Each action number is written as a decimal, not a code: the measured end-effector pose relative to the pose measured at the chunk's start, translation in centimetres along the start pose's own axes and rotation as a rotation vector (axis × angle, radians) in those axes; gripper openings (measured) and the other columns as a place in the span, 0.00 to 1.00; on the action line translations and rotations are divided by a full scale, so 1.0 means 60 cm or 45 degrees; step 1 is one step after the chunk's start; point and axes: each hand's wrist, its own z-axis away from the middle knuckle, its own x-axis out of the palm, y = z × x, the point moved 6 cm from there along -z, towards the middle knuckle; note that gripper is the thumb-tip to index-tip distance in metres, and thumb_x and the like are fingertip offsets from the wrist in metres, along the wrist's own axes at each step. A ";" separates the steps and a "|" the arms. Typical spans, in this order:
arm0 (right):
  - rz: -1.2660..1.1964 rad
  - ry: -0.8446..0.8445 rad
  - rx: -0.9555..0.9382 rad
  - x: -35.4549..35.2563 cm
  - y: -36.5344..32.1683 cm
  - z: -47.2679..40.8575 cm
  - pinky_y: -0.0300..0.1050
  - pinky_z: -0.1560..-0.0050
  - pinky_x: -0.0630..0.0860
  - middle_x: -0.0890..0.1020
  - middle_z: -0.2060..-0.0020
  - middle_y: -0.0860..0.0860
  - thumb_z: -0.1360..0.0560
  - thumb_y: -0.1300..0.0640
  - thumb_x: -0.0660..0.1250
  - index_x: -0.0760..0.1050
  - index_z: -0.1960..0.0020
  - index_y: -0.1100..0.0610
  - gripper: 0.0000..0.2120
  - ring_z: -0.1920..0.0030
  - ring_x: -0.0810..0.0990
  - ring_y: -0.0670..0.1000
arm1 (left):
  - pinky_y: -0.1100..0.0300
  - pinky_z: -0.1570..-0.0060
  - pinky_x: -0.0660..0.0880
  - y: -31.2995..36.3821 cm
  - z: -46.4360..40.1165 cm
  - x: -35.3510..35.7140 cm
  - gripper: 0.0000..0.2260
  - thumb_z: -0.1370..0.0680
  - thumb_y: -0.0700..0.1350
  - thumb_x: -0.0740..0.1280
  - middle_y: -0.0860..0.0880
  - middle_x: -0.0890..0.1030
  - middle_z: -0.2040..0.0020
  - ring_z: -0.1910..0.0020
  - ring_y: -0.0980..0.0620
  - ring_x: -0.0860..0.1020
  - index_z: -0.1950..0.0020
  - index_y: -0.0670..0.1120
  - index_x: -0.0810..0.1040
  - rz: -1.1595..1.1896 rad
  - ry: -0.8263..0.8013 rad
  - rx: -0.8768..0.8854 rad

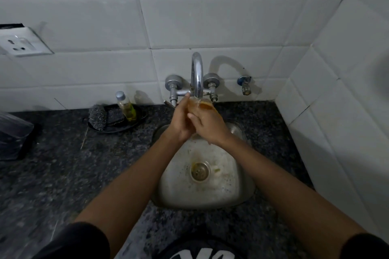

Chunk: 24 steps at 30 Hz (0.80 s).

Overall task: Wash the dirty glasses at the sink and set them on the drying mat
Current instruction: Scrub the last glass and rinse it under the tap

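Under the tap (pixel 197 75), our left hand (pixel 181 122) and right hand (pixel 208 125) both grip the glass (pixel 203 105) (amber-tinted), above the sink (pixel 242 193).

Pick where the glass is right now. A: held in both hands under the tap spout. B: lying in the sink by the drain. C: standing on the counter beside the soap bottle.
A: both the left hand and right hand wrap the glass, raised just below the tap spout, above the sink.

dim, grainy | soft focus | wide-angle bending at edges | faucet (pixel 197 73) shadow falls right
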 end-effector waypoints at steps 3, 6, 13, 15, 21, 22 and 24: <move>-0.117 -0.109 0.001 0.017 0.021 0.009 0.46 0.38 0.78 0.83 0.38 0.52 0.16 0.58 0.64 0.78 0.31 0.53 0.15 0.38 0.81 0.50 | 0.51 0.43 0.81 0.007 -0.005 -0.012 0.14 0.15 0.50 0.65 0.42 0.84 0.51 0.52 0.46 0.84 0.48 0.41 0.85 -0.010 0.086 0.023; -0.755 -0.026 0.481 0.025 0.028 0.013 0.42 0.54 0.80 0.86 0.44 0.52 0.15 0.53 0.65 0.81 0.32 0.52 0.13 0.48 0.84 0.50 | 0.51 0.48 0.79 0.005 -0.002 -0.025 0.15 0.17 0.45 0.63 0.43 0.83 0.56 0.56 0.46 0.83 0.56 0.41 0.85 0.060 0.169 0.046; -1.207 0.155 0.851 0.021 0.055 0.032 0.44 0.67 0.77 0.87 0.59 0.51 0.13 0.47 0.60 0.84 0.42 0.57 0.18 0.63 0.83 0.47 | 0.49 0.50 0.76 0.025 0.007 -0.033 0.13 0.21 0.39 0.65 0.48 0.78 0.61 0.60 0.49 0.78 0.63 0.49 0.82 0.042 0.180 0.240; -1.151 0.215 0.920 0.021 0.070 0.038 0.43 0.68 0.77 0.86 0.59 0.54 0.13 0.48 0.60 0.84 0.45 0.59 0.18 0.62 0.83 0.50 | 0.47 0.47 0.74 0.032 0.006 -0.039 0.04 0.25 0.39 0.70 0.47 0.78 0.59 0.58 0.48 0.78 0.58 0.48 0.80 -0.032 0.200 0.295; -0.580 0.208 0.704 0.013 0.101 0.043 0.45 0.55 0.84 0.85 0.47 0.50 0.16 0.57 0.66 0.81 0.38 0.55 0.09 0.47 0.85 0.51 | 0.49 0.57 0.77 0.056 -0.001 -0.045 0.14 0.29 0.41 0.77 0.37 0.76 0.55 0.57 0.40 0.76 0.51 0.39 0.75 -0.374 0.305 0.464; -0.395 0.233 0.570 0.007 0.097 0.043 0.49 0.48 0.85 0.84 0.44 0.50 0.17 0.60 0.67 0.80 0.35 0.56 0.11 0.44 0.84 0.50 | 0.47 0.57 0.80 0.056 0.002 -0.046 0.18 0.31 0.43 0.79 0.36 0.78 0.52 0.54 0.38 0.79 0.49 0.38 0.76 -0.411 0.370 0.460; -0.081 0.287 0.287 0.001 0.080 0.045 0.49 0.38 0.81 0.82 0.39 0.52 0.20 0.63 0.68 0.77 0.30 0.58 0.18 0.40 0.81 0.50 | 0.50 0.52 0.84 0.056 0.010 -0.042 0.22 0.29 0.45 0.80 0.39 0.82 0.43 0.47 0.42 0.84 0.40 0.41 0.77 -0.476 0.468 0.464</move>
